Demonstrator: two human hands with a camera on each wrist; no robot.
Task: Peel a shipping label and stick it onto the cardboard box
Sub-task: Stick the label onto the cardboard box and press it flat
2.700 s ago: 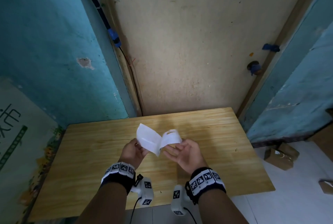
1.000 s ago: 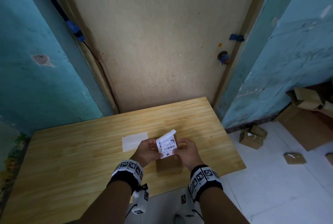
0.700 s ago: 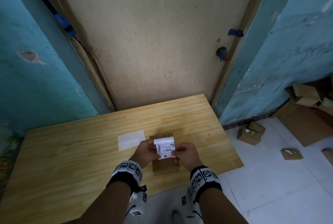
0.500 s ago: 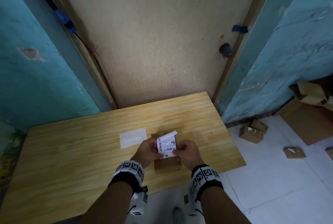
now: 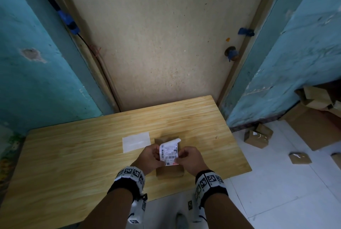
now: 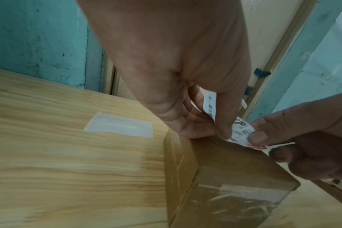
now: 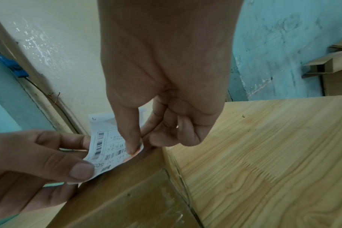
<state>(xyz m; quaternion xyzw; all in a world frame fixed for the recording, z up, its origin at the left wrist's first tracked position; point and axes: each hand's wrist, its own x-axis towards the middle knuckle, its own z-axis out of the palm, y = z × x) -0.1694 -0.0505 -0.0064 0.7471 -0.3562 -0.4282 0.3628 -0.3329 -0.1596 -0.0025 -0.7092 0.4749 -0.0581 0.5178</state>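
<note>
Both hands pinch label (image 5: 169,152) by bottom corners: left hand (image 5: 149,157), right hand (image 5: 191,157). Label low over box (image 5: 169,171) near table (image 5: 73,155) front edge, lined up to stick flat.

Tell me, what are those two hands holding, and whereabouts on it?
The shipping label: the left hand pinches its lower left corner, the right hand its lower right corner, just above the cardboard box.
</note>
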